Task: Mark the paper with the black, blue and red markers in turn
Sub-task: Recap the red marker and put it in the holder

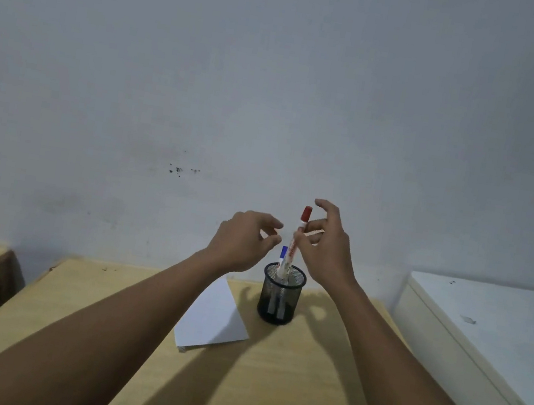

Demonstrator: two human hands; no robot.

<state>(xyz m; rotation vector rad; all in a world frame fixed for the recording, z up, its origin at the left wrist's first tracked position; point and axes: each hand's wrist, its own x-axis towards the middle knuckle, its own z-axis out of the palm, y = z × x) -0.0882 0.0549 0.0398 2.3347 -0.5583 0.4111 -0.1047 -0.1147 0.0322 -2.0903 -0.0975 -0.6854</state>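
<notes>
The right hand is pinching the red marker above the cup. The left hand, fingers loosely curled and empty, is hovering at 9 o'clock. The paper is lying at the cup's 8 o'clock.

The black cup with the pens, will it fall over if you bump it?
Probably it could tip. The mesh pen cup looks light and see-through, taller than wide, with the blue marker standing high inside. The right hand pulling the red marker out might also tug it.
</notes>
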